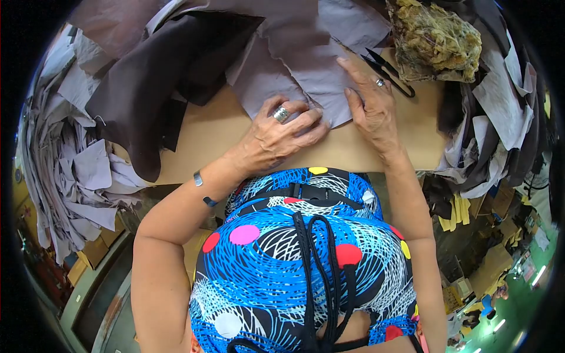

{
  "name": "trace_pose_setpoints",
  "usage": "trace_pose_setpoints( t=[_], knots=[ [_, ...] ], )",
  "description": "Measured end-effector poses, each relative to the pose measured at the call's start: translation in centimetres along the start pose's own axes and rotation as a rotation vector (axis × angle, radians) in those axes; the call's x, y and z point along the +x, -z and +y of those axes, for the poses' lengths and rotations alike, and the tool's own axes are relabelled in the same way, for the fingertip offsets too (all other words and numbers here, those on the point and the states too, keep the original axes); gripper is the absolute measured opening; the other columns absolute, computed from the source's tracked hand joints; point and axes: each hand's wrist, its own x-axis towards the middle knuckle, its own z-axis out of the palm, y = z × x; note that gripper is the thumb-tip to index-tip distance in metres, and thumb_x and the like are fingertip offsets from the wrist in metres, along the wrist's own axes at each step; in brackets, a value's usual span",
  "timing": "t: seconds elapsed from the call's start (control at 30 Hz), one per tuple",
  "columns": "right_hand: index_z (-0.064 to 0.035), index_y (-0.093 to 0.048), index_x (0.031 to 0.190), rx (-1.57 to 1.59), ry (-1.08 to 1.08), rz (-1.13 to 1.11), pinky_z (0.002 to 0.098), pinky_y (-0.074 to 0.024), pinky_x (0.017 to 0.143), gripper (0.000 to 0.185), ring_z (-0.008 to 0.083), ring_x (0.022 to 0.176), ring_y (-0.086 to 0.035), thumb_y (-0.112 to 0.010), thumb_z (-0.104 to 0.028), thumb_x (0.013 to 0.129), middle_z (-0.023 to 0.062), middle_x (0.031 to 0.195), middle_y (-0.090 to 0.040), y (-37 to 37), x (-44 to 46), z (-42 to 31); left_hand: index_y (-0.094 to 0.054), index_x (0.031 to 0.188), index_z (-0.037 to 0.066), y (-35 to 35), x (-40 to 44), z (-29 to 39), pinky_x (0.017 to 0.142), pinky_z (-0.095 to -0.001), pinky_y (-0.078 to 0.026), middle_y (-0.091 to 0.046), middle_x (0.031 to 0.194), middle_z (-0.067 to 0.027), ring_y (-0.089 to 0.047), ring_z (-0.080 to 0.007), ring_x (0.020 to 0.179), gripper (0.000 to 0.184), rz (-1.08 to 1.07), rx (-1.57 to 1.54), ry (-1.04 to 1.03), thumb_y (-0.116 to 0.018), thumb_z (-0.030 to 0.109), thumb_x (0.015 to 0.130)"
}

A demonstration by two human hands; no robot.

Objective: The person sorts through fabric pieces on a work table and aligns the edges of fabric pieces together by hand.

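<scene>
A greyish-mauve fabric piece (321, 70) lies on the tan tabletop in front of me, with a seam or overlapping edge running down its middle. My left hand (282, 132), a wide silver ring on one finger, is curled over the lower end of that edge. Its fingertips are closed on the cloth there; the thumb is mostly hidden. On the right side of the same piece, my right hand (374, 112) rests with its index finger stretched out and its thumb apart. Black thread snips (389, 75) lie just beyond its knuckles, blades pointing up and left.
A dark brown fabric piece (153, 76) drapes across the left of the tabletop (206, 135). Piles of grey cloth (76, 159) hang over the left edge, and more cloth (500, 106) over the right. A clear bag of tangled yellowish material (438, 41) sits at the back right.
</scene>
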Motion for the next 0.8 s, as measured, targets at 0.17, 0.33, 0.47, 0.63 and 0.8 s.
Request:
trace_pose_setpoints(
  t=[0.17, 0.33, 0.47, 0.63, 0.8],
  knots=[
    [-0.0199, -0.048, 0.13, -0.016, -0.005, -0.007, 0.0383, -0.0415, 0.078, 0.058, 0.0258, 0.075, -0.059, -0.059, -0.002, 0.077, 0.0079, 0.098, -0.066, -0.1, -0.1, 0.0, -0.056, 0.119, 0.02, -0.3, 0.0, -0.1, 0.094, -0.0424, -0.036, -0.051, 0.118, -0.0015, -0.05, -0.0186, 0.106, 0.046, 0.018, 0.009, 0.016, -0.053, 0.022, 0.073],
    [-0.0188, -0.049, 0.129, -0.055, -0.013, -0.012, 0.0391, -0.0419, 0.078, 0.054, 0.0263, 0.075, -0.059, -0.058, -0.003, 0.078, 0.0083, 0.096, -0.066, 0.1, -0.2, -0.1, -0.057, 0.117, 0.02, -1.3, 0.2, 1.5, 0.093, -0.0408, -0.036, -0.051, 0.116, -0.0011, -0.05, -0.0173, 0.106, 0.045, 0.04, 0.093, 0.139, -0.054, 0.023, 0.073],
    [-0.0173, -0.049, 0.128, -0.056, 0.017, 0.017, 0.0392, -0.0423, 0.077, 0.051, 0.0273, 0.075, -0.059, -0.057, -0.004, 0.079, 0.0091, 0.095, -0.066, -0.1, 0.2, -0.2, -0.057, 0.119, 0.018, -0.6, 0.4, 1.4, 0.095, -0.0402, -0.035, -0.052, 0.113, -0.0018, -0.05, -0.0168, 0.105, 0.045, 0.056, 0.07, 0.064, -0.053, 0.021, 0.074],
    [-0.0165, -0.048, 0.129, -0.075, -0.03, -0.073, 0.038, -0.043, 0.077, 0.053, 0.0285, 0.08, -0.06, -0.057, -0.004, 0.079, 0.0093, 0.103, -0.065, 0.6, 0.2, 0.0, -0.057, 0.119, 0.01, -1.3, -0.1, 1.0, 0.096, -0.0398, -0.036, -0.053, 0.118, -0.0041, -0.051, -0.0186, 0.108, 0.044, 0.086, -0.001, 0.115, -0.051, 0.018, 0.076],
    [-0.0171, -0.047, 0.13, 0.007, -0.122, -0.054, 0.0387, -0.0444, 0.078, 0.056, 0.0275, 0.092, -0.062, -0.058, -0.003, 0.078, 0.009, 0.113, -0.062, 0.6, 1.7, -0.7, -0.057, 0.117, 0.003, -1.1, 0.2, 0.9, 0.096, -0.0384, -0.037, -0.052, 0.122, -0.0072, -0.051, -0.0205, 0.11, 0.043, 0.069, -0.021, 0.116, -0.05, 0.015, 0.076]
  ],
)
